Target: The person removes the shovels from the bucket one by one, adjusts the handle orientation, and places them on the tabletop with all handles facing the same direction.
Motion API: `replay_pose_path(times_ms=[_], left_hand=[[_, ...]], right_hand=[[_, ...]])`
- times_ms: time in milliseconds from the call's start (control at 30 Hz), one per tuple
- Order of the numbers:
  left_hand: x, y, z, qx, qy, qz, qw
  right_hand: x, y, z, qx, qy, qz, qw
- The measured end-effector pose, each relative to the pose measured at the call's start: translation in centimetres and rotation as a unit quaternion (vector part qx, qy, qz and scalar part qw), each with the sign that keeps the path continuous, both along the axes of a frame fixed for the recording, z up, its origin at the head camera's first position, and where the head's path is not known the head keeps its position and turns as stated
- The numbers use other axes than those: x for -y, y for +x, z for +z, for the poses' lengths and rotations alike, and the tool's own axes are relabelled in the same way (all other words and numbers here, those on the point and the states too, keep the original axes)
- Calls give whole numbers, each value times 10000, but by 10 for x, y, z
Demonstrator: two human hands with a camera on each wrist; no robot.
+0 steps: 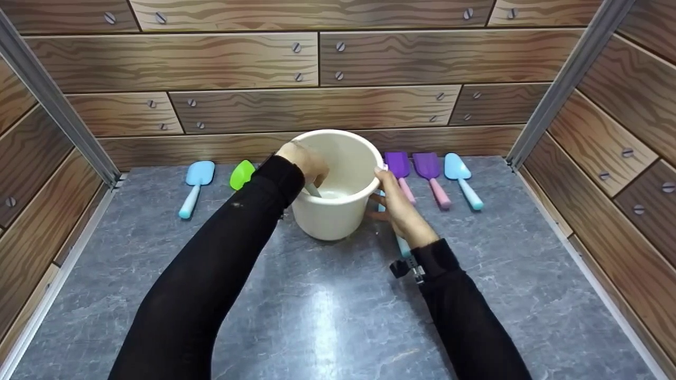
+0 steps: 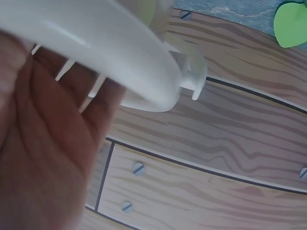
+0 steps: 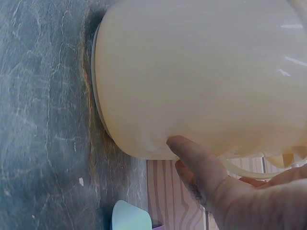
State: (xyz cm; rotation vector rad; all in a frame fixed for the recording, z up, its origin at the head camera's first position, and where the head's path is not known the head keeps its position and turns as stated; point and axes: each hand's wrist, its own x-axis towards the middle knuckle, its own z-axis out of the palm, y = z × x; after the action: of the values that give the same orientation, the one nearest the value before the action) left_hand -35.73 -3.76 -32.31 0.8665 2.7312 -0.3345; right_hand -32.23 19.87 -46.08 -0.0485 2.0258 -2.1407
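A cream plastic bucket [image 1: 332,216] stands upright on the grey floor. My left hand [image 1: 306,161] reaches over its left rim, fingers bent down inside and their tips hidden. From the left wrist view, that hand [image 2: 62,124] holds the rim [image 2: 96,43], its fingers passing behind it, with a hooked handle lug [image 2: 194,72] alongside. On the opposite side, my right hand [image 1: 396,203] touches the outer wall just below the rim. The right wrist view shows the right hand [image 3: 225,187] with an extended digit against the bucket wall [image 3: 192,86].
Toy shovels lie along the back: a blue one [image 1: 200,174] and a green one [image 1: 243,174] at left; two purple ones [image 1: 397,163] [image 1: 426,164] and another blue one [image 1: 458,168] at right. A turquoise handle [image 1: 404,247] lies partly under my right hand. Wood-patterned walls [image 1: 317,108] enclose three sides.
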Motion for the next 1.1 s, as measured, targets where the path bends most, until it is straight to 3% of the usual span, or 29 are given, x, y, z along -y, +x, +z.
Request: replay_pose_path(times_ms=[67,200,533,800,1100], left_hand=[[1,2,-1,-410,-281,-561,9972],[2,4,-2,-912,-477,-936,9903],[9,5,1,-1760,-303,-1113,9776],[20,-2,15,-1872,-116,-1213,9747],[37,5,27,-2255,420,-1176,9662]], right_hand=[[-1,0,0,-12,12,-4,10000],[-1,1,1,-30,47,9,10000],[0,0,1,-3,88,18,10000],[0,1,2,58,139,-74,9999],[1,0,1,50,94,-64,9999]])
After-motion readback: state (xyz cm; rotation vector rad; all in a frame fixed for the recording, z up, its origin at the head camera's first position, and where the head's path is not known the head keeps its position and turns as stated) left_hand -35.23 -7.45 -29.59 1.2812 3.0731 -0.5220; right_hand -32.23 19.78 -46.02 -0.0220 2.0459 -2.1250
